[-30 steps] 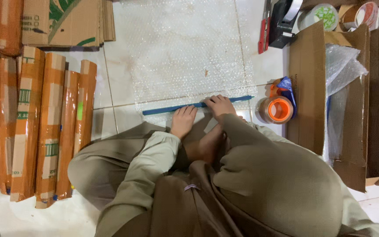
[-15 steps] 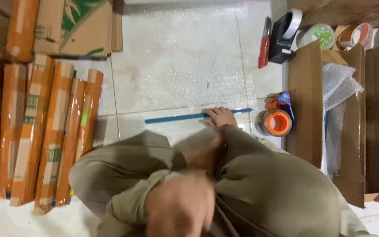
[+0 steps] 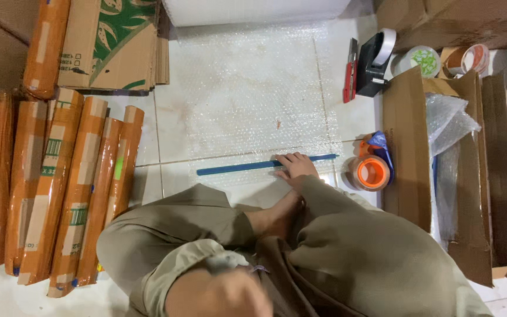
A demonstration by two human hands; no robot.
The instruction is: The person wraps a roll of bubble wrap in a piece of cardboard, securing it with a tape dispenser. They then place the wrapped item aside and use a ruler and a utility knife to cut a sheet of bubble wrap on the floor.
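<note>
Down near the middle of the frame, the right hand (image 3: 296, 166) lies flat with fingers spread, pressing on a long blue ruler (image 3: 247, 167) that runs left to right across the lower edge of a sheet of bubble wrap (image 3: 247, 94). The bubble wrap is spread over the tiled floor (image 3: 148, 141) and reaches up to a roll at the top edge of the frame. The left hand (image 3: 218, 296) sits at the bottom centre, very close to the camera and blurred; I cannot tell whether it is spread or closed, or whether it holds anything. The person sits on the floor in loose olive clothing, knees filling the lower half of the frame.

Just right of the right hand, a tape dispenser with an orange roll (image 3: 369, 170) rests on the floor beside an opened cardboard box (image 3: 406, 147) that stands along the right side with clear plastic inside it. At the upper right lie a red utility knife (image 3: 350, 71), a black tape dispenser (image 3: 377, 61) and several rolls of tape (image 3: 423, 60). On the left side, a row of long parcels wrapped in brown tape (image 3: 60, 188) lies side by side, and flattened cardboard boxes (image 3: 112, 44) sit at the upper left.
</note>
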